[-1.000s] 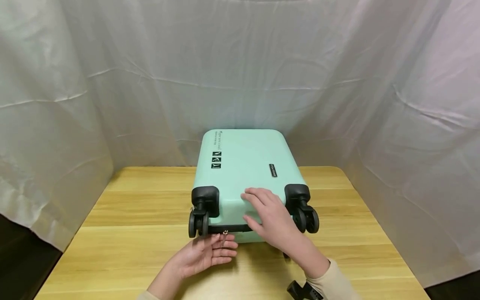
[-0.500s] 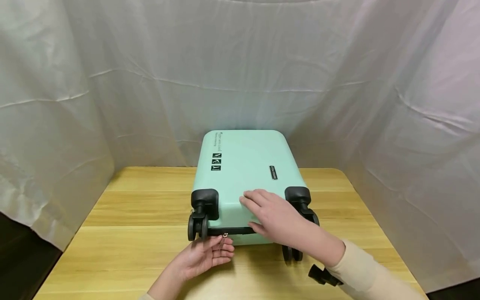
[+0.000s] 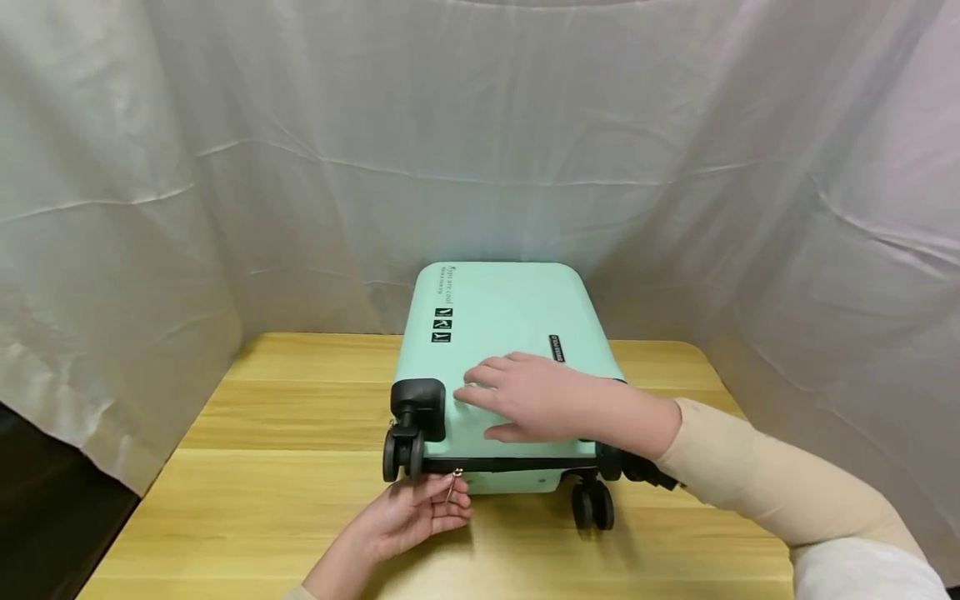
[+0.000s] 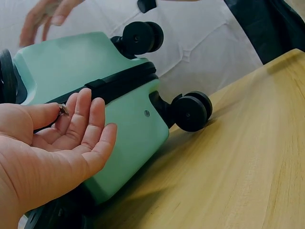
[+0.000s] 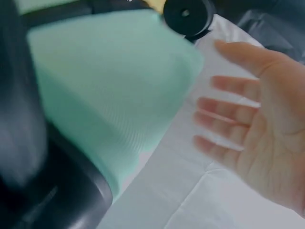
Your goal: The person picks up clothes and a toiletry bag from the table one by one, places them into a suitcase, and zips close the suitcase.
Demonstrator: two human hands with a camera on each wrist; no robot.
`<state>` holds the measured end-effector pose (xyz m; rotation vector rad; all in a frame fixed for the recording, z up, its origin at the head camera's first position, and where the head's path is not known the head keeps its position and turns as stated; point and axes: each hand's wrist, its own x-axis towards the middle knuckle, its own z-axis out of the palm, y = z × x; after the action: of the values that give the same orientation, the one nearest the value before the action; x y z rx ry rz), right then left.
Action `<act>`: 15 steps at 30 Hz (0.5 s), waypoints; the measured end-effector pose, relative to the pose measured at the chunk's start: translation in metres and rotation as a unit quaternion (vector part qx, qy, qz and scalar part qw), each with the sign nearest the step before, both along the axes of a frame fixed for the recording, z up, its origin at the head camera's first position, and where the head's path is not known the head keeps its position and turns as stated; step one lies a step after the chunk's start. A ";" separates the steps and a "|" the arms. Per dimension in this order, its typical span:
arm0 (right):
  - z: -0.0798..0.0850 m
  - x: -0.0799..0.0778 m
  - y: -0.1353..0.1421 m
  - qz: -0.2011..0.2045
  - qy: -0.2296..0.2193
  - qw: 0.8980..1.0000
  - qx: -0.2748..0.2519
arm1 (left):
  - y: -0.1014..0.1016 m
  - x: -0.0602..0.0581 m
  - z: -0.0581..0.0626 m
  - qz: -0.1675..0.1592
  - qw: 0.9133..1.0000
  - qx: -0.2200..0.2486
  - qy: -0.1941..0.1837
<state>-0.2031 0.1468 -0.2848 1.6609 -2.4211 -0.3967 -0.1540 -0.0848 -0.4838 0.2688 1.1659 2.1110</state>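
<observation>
A mint-green hard-shell suitcase [image 3: 498,304] lies flat on the wooden table, its wheeled end facing me. Along that end runs a black zipper seam [image 3: 510,463]. At the seam's left part, my left hand [image 3: 405,518] pinches a small metal zipper pull [image 4: 63,109] between thumb and forefinger, palm up, the other fingers loosely bent. Over the near part of the upper shell is my right hand [image 3: 525,397], fingers spread and nearly straight. In the right wrist view a gap shows between that hand [image 5: 271,114] and the shell [image 5: 114,86].
Black caster wheels [image 3: 403,450] stick out at the suitcase's near corners; a lower right one [image 3: 592,503] is close to the table [image 3: 300,417]. My right forearm hides the upper right wheel mount. A pale cloth [image 3: 480,167] hangs behind and at both sides.
My right hand has moved left across the shell, with its forearm swinging in from the right and uncovering the lower right wheel. My left hand keeps its pinch on the zipper pull.
</observation>
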 end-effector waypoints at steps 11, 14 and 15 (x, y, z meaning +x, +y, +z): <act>-0.002 -0.027 -0.032 0.157 0.051 0.983 -0.080 | -0.002 0.001 -0.002 -0.013 1.000 0.020 0.001; -0.006 -0.032 -0.040 0.162 0.047 0.984 -0.061 | -0.002 0.001 -0.002 -0.016 1.000 0.023 -0.002; -0.008 -0.034 -0.042 0.163 0.044 0.984 -0.050 | -0.002 0.001 -0.001 -0.016 1.000 0.023 -0.003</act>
<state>-0.2370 0.1044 -0.2924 1.9055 -2.0225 -0.2845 -0.1532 -0.0869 -0.4852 0.3006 1.1030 2.1110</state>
